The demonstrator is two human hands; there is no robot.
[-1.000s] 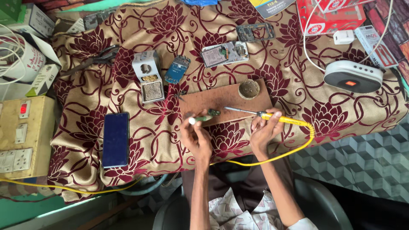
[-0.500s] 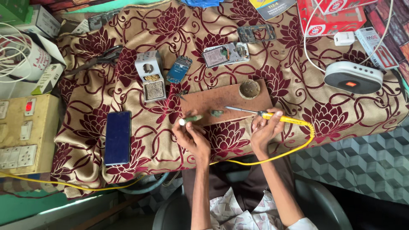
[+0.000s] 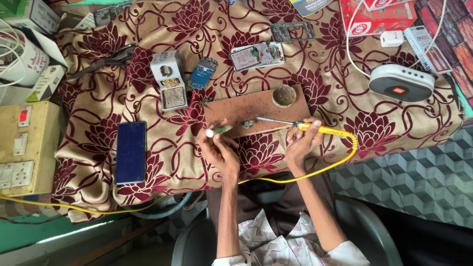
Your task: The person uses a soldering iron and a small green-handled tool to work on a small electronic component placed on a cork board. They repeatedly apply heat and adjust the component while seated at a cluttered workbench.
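Hands first, nearest me, both at the near edge of the wooden board (image 3: 256, 107). My left hand (image 3: 220, 151) has its grip closed on a thin green tool with a white end (image 3: 219, 130), which lies nearly level with its far end pointing at the small green circuit piece (image 3: 248, 123) on the board's near edge. My right hand (image 3: 300, 143) has its grip closed round the yellow handle of the soldering iron (image 3: 300, 125); the metal tip reaches left across the board and ends just beside the circuit piece, which sits between my two grips. Whether tip and piece touch I cannot tell. The iron's yellow cord (image 3: 315, 170) loops from the handle down off the board's right and back under my arms.

On the board's far right corner stands a small round tin (image 3: 284, 95), holding something pale brown. Just left of the board is a grey holder (image 3: 168, 80) with brass-coloured wool in its middle opening and a grey pad in the near one. Further left lies a dark phone (image 3: 130, 152), screen up. Beyond the board lie a blue phone part (image 3: 202, 73) and an opened phone body (image 3: 256, 55). Well right of the board sits a grey speaker (image 3: 401, 83). All rest on the flowered cloth (image 3: 197, 29) covering the counter.
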